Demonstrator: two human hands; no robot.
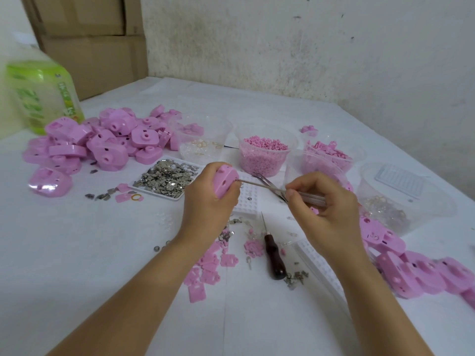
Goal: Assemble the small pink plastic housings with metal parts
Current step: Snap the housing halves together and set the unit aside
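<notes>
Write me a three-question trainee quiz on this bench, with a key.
1. True or false: the left hand grips a pink housing.
2. The big heap of metal parts lies in: A a white tray; B a metal bowl; C a paper bag.
3. Short answer: what does the right hand pinch?
Key: 1 true; 2 A; 3 a thin tool, its tip pointed at the housing.
</notes>
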